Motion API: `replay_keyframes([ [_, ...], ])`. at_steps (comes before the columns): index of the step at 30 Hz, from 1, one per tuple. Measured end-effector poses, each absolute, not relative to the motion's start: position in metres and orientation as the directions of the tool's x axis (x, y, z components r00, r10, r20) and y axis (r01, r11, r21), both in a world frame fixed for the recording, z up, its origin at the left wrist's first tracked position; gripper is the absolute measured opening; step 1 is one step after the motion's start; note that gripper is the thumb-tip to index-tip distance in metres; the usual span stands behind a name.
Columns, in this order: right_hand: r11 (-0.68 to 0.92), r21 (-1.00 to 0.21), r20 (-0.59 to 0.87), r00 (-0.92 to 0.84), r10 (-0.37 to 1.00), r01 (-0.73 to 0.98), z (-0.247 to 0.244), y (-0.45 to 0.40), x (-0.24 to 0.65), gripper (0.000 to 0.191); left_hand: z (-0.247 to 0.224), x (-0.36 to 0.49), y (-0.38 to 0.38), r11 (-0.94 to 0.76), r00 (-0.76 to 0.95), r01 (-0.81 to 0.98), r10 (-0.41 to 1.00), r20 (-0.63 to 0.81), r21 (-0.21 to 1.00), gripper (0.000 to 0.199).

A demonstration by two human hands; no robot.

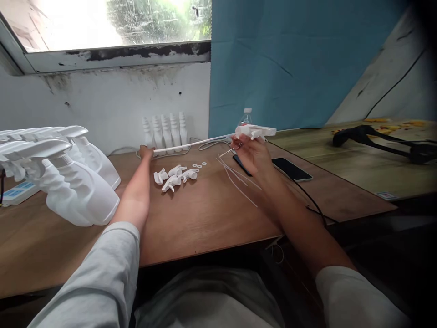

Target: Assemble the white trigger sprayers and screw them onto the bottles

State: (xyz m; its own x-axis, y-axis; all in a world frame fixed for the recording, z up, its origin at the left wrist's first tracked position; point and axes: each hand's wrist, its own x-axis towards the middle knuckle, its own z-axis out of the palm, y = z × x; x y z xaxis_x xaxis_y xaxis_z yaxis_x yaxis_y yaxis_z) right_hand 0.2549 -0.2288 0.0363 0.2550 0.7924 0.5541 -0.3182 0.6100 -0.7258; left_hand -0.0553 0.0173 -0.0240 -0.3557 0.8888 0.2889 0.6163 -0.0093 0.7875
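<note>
My right hand (251,152) is raised over the right part of the table, its fingers closed around a white trigger spray head (256,131). A thin, straight piece slants down from those fingers. Stretched forward, my left hand (146,152) is by the row of white bottles (166,132) at the wall. Its fingers look closed at the left end of a long white strip or tube (194,143), which runs toward my right hand. Between my arms lie several loose white spray heads (175,176) and small white rings (199,166). Thin white tubes (239,180) are scattered below my right hand.
Large white spray bottles (80,191) crowd the left side, close to my left forearm. A phone (292,169), a black cable (312,200) and a clear bottle (246,117) are at the right. A black frame-like object (372,139) rests on the adjoining wooden surface.
</note>
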Motion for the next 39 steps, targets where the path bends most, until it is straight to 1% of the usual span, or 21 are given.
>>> replay_keyframes([
  [2, 0.589, -0.745, 0.549, 0.215, 0.808, -0.314, 0.036, -0.23, 0.253, 0.036, -0.023, -0.055, 0.012, 0.009, -0.383, 0.584, 0.884, 0.267, 0.812, 0.038],
  [4, 0.574, -0.766, 0.543, 0.186, 0.819, -0.289, 0.034, -0.23, 0.251, 0.034, -0.018, -0.053, 0.003, -0.012, -0.402, 0.554, 0.872, 0.28, 0.833, 0.037],
  [6, 0.552, -0.783, 0.528, 0.164, 0.833, -0.286, 0.03, -0.229, 0.249, 0.031, -0.011, -0.048, -0.011, -0.077, -0.403, 0.523, 0.855, 0.326, 0.849, 0.032],
  [9, 0.455, -0.815, 0.453, 0.096, 0.886, -0.359, 0.024, -0.226, 0.245, 0.028, -0.001, -0.031, -0.043, -0.229, -0.346, 0.469, 0.841, 0.416, 0.853, 0.026],
  [12, 0.301, -0.84, 0.346, -0.018, 0.938, -0.453, 0.019, -0.225, 0.242, 0.026, -0.006, -0.01, -0.094, -0.402, -0.181, 0.378, 0.852, 0.492, 0.834, 0.021],
  [14, 0.225, -0.848, 0.298, -0.08, 0.951, -0.48, 0.015, -0.225, 0.24, 0.026, -0.018, 0.0, -0.138, -0.478, -0.05, 0.307, 0.855, 0.516, 0.823, 0.014],
  [15, 0.199, -0.854, 0.28, -0.102, 0.955, -0.481, 0.013, -0.225, 0.24, 0.027, -0.026, 0.003, -0.16, -0.513, 0.052, 0.251, 0.854, 0.518, 0.821, 0.01],
  [16, 0.175, -0.862, 0.262, -0.124, 0.957, -0.475, 0.012, -0.224, 0.24, 0.027, -0.035, 0.005, -0.182, -0.54, 0.217, 0.095, 0.831, 0.512, 0.836, 0.008],
  [17, 0.155, -0.871, 0.249, -0.147, 0.957, -0.466, 0.01, -0.223, 0.239, 0.027, -0.043, 0.005, -0.202, -0.517, 0.336, -0.046, 0.798, 0.5, 0.855, 0.01],
  [18, 0.14, -0.878, 0.24, -0.169, 0.956, -0.458, 0.009, -0.223, 0.239, 0.025, -0.05, 0.004, -0.22, -0.467, 0.411, -0.143, 0.774, 0.482, 0.872, 0.012],
  [20, 0.119, -0.883, 0.237, -0.212, 0.948, -0.454, 0.005, -0.221, 0.238, 0.019, -0.059, 0.001, -0.244, -0.341, 0.519, -0.235, 0.748, 0.414, 0.91, 0.02],
  [21, 0.11, -0.887, 0.238, -0.238, 0.942, -0.449, 0.004, -0.221, 0.237, 0.017, -0.061, 0.0, -0.251, -0.278, 0.557, -0.247, 0.743, 0.371, 0.928, 0.024],
  [23, 0.091, -0.914, 0.226, -0.31, 0.924, -0.396, 0.002, -0.222, 0.233, 0.018, -0.063, -0.002, -0.252, -0.147, 0.616, -0.244, 0.74, 0.27, 0.959, 0.034],
  [25, 0.078, -0.956, 0.193, -0.403, 0.895, -0.282, 0.0, -0.226, 0.226, 0.025, -0.062, -0.004, -0.243, -0.003, 0.64, -0.265, 0.747, 0.178, 0.964, 0.044],
  [27, 0.08, -0.983, 0.152, -0.49, 0.858, -0.164, -0.002, -0.232, 0.218, 0.033, -0.062, -0.006, -0.232, 0.137, 0.656, -0.308, 0.748, 0.106, 0.941, 0.055],
  [29, 0.084, -0.994, 0.11, -0.564, 0.819, -0.071, -0.004, -0.239, 0.208, 0.043, -0.063, -0.007, -0.225, 0.219, 0.67, -0.337, 0.739, 0.07, 0.916, 0.065],
  [31, 0.097, -0.995, 0.073, -0.619, 0.782, 0.004, -0.007, -0.244, 0.198, 0.05, -0.063, -0.009, -0.223, 0.244, 0.685, -0.317, 0.728, 0.043, 0.916, 0.071],
  [33, 0.116, -0.992, 0.053, -0.635, 0.771, 0.058, -0.012, -0.247, 0.19, 0.052, -0.063, -0.009, -0.225, 0.241, 0.679, -0.288, 0.734, 0.021, 0.927, 0.068],
  [34, 0.12, -0.99, 0.051, -0.616, 0.786, 0.071, -0.014, -0.248, 0.187, 0.052, -0.062, -0.009, -0.227, 0.234, 0.663, -0.285, 0.748, 0.015, 0.929, 0.062],
  [37, 0.119, -0.986, 0.052, -0.456, 0.888, 0.12, -0.02, -0.246, 0.183, 0.054, -0.062, -0.008, -0.23, 0.191, 0.571, -0.331, 0.82, 0.035, 0.924, 0.038],
  [39, 0.133, -0.963, 0.046, -0.347, 0.937, 0.234, -0.021, -0.244, 0.183, 0.05, -0.063, -0.007, -0.23, 0.163, 0.514, -0.362, 0.856, 0.051, 0.918, 0.033],
])
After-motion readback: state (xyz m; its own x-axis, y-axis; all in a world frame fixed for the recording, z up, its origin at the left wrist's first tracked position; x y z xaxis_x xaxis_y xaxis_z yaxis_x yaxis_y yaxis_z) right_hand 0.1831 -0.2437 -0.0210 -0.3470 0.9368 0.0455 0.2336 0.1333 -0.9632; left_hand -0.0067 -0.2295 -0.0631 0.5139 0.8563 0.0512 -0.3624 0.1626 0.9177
